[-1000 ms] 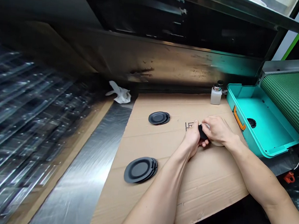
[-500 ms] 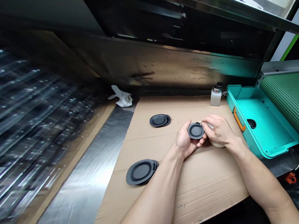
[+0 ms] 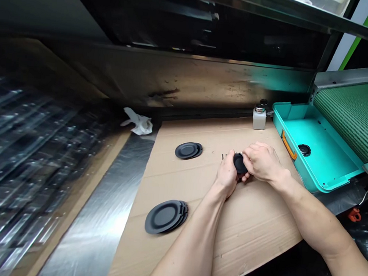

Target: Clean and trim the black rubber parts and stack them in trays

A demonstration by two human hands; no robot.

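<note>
Above the cardboard sheet (image 3: 199, 190), a round black plastic disc (image 3: 239, 164) is held up between my two hands. My left hand (image 3: 227, 175) is closed round its left side and underside, thumb along the edge. My right hand (image 3: 262, 163) has its fingers bent against the disc's upper right edge; anything small inside those fingers is hidden. Left of the hands lies a small pile of black oval discs (image 3: 187, 150). Nearer my left forearm is a pile of larger black discs (image 3: 164, 216), overlapping one another.
A turquoise tray (image 3: 320, 183) with an orange handle stands at the right, with a black ring (image 3: 304, 150) inside. Beyond it runs a green conveyor belt (image 3: 348, 108). A pump bottle (image 3: 259, 118) and a crumpled white cloth (image 3: 140, 124) sit at the back. Clear plastic trays (image 3: 25, 164) fill the left.
The disc has tilted, its face turned more toward my right hand. My right fingers have shifted from pinching at its rim to covering its upper right edge. The camera view has swung slightly right.
</note>
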